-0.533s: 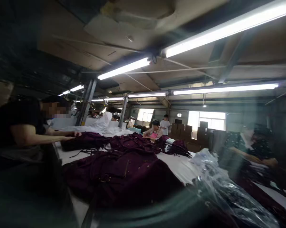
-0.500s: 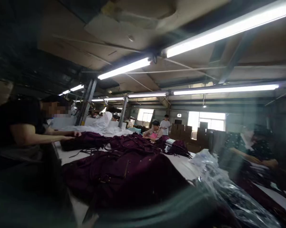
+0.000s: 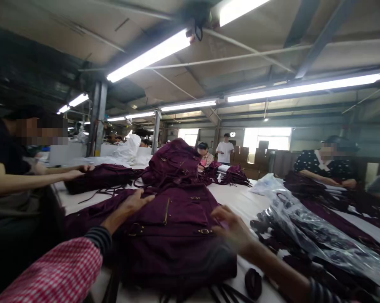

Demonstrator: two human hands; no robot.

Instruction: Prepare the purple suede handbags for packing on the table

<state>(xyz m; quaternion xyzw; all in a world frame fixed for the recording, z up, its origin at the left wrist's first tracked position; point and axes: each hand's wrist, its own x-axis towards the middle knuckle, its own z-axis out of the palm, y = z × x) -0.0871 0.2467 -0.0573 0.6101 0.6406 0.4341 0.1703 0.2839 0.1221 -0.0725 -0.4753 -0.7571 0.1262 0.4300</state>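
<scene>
A dark purple backpack (image 3: 177, 248) with straps, small metal buckles and a zip lies on the table in front of me, its upper part raised at the far end. My left hand (image 3: 135, 206) rests over its left side, fingers stretched out. At the right edge, beside a buckle, is my right hand (image 3: 229, 225), blurred, with fingers bent and apart; no firm hold on the cloth shows. More purple cloth (image 3: 89, 214) extends beneath my left hand.
Clear plastic wrapping (image 3: 306, 219) covers dark items on the right. A co-worker at left handles another purple bag (image 3: 98, 174); another person works at right. Purple bundles (image 3: 228, 173) lie farther back on the white table (image 3: 237, 200). A rolled dark strap (image 3: 253, 283) lies near me.
My view has tilted downward, and both my hands now show over the backpack. The backpack's near flap, raised before, now lies flatter, while its far part stands higher.
</scene>
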